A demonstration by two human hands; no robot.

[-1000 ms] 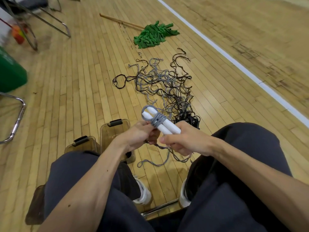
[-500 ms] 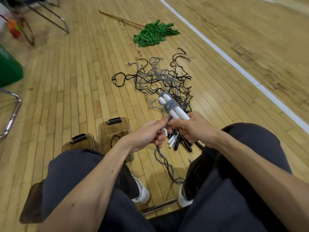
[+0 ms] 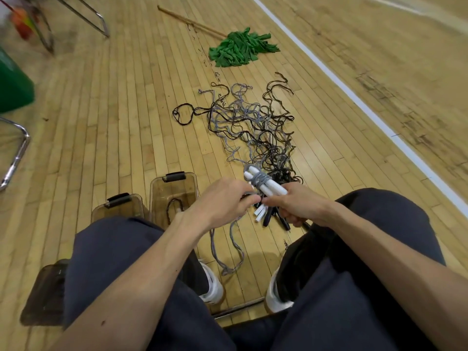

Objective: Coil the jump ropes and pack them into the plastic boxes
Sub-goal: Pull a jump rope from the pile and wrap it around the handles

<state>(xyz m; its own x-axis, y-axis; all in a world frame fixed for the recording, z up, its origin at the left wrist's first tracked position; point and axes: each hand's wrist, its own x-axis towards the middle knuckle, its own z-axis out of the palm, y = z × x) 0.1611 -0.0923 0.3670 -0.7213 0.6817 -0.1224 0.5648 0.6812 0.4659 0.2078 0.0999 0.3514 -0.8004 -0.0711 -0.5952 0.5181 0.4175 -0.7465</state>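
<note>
Wood floor (image 3: pixel 114 127); tangled rope pile (image 3: pixel 253 127) lies just beyond the grip. Two brown plastic boxes (image 3: pixel 155 198) sit left of the grip, and the one closer to it has a dark rope (image 3: pixel 174 206) inside. Right hand (image 3: pixel 301 206) curls round the lower ends of the white handles (image 3: pixel 272 187); left hand (image 3: pixel 222 201) pinches the grey rope (image 3: pixel 260 179) beside its wrap on the handles, tail hanging to the floor below the grip.

Three plastic boxes (image 3: pixel 162 198) lie toward eight o'clock, one green mop (image 3: pixel 240 49) at twelve, one wound jump rope (image 3: pixel 263 182) centre; the tangled ropes (image 3: pixel 253 122) defy counting.
</note>
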